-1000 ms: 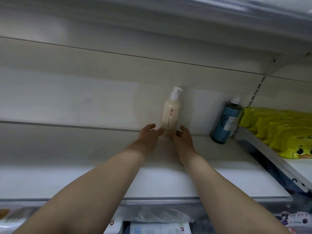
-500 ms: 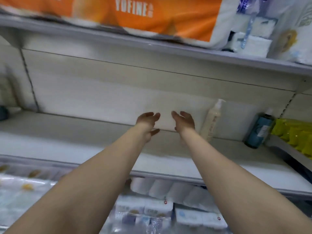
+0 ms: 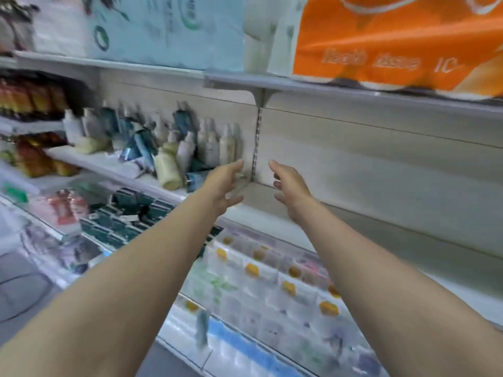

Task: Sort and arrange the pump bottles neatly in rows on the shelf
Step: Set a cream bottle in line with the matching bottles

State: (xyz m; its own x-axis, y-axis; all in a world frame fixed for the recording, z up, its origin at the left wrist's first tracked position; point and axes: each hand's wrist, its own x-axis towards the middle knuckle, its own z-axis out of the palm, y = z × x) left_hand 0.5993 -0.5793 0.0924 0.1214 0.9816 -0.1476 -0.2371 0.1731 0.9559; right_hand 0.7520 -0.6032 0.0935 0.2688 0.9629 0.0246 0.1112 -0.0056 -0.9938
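A jumble of cream and teal pump bottles crowds the left shelf section, some upright, several fallen. A cream bottle lies tipped at the front, and upright pale bottles stand nearest the upright post. My left hand reaches forward with fingers spread, holding nothing, just right of the fallen bottles. My right hand is stretched out beside it, fingers relaxed and holding nothing, over the bare white shelf. The view is motion-blurred.
A slotted metal post divides the two shelf sections. Orange and pale blue tissue packs sit on the shelf above. Packaged goods fill the lower shelf. Drink bottles stand at far left.
Both hands let go of the cream bottle and swung left along the shelf. The view turned left, bringing the crowded bottle section into sight; the placed bottle is out of frame.
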